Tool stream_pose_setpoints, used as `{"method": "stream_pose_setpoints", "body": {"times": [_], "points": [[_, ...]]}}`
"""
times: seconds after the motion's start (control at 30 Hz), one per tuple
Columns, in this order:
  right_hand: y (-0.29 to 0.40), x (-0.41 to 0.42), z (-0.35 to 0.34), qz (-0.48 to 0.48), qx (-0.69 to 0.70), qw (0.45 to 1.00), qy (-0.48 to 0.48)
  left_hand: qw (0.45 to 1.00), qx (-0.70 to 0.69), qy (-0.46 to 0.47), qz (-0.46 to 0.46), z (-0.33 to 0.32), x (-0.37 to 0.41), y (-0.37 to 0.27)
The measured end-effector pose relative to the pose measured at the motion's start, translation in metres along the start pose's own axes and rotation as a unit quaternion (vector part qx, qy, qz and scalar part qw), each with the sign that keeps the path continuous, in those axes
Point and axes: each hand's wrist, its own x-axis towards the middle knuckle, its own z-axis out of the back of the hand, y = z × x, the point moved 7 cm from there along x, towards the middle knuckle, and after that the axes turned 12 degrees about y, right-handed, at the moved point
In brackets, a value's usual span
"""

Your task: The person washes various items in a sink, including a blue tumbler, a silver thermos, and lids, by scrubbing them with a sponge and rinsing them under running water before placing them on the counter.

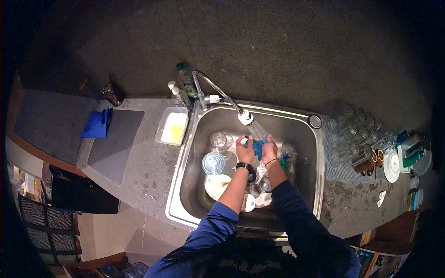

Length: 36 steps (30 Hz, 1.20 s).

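My left hand (pixel 245 149) and my right hand (pixel 269 150) both grip a blue item (pixel 257 148) over the stainless steel sink (pixel 302 194). Its exact kind is hard to tell, as my fingers cover much of it. Water sprays onto it from the white head of the flexible faucet (pixel 245 117). Left of my hands in the basin are a drinking glass (pixel 219 140), a ribbed light-blue dish (pixel 213 163) and a pale yellow plate (pixel 216 186). A green scrubber-like thing (pixel 284 163) lies by my right wrist. Below my forearms sit a metal cup (pixel 265 184) and a white cup (pixel 249 203).
Left of the sink stands a plastic tub (pixel 172 125) with a yellow sponge, beside a pump bottle (pixel 179 94) and a green-capped bottle (pixel 186 80). Rows of glasses (pixel 361 133), brown mugs (pixel 368 163) and a white plate (pixel 392 166) stand on the right counter. A blue packet (pixel 96 123) lies far left.
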Motion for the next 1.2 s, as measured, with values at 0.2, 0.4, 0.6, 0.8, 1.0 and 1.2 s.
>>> {"method": "stream_pose_setpoints", "body": {"times": [0.2, 0.4, 0.6, 0.8, 1.0, 1.2], "points": [[0.075, -0.04, -0.039, 0.22, -0.046, 0.972, 0.072, 0.997, 0.012, 0.073, -0.004, -0.025, 0.038, 0.045], [0.089, -0.034, 0.001, 0.284, -0.168, 0.944, -0.026, 0.878, -0.372, 0.165, 0.251, -0.075, 0.01, 0.046], [0.072, -0.04, -0.014, 0.277, -0.188, 0.94, -0.06, 0.868, -0.383, 0.164, 0.27, -0.065, 0.015, 0.056], [0.071, -0.045, -0.027, 0.314, -0.236, 0.918, -0.064, 0.852, -0.413, 0.2, 0.251, -0.057, 0.019, 0.05], [0.048, -0.025, 0.039, 0.197, -0.093, 0.967, -0.133, 0.906, -0.276, 0.188, 0.262, -0.054, -0.004, 0.033], [0.045, -0.04, -0.001, 0.048, -0.096, 0.994, 0.025, 0.91, -0.306, 0.179, 0.213, -0.044, 0.011, 0.043]]}}
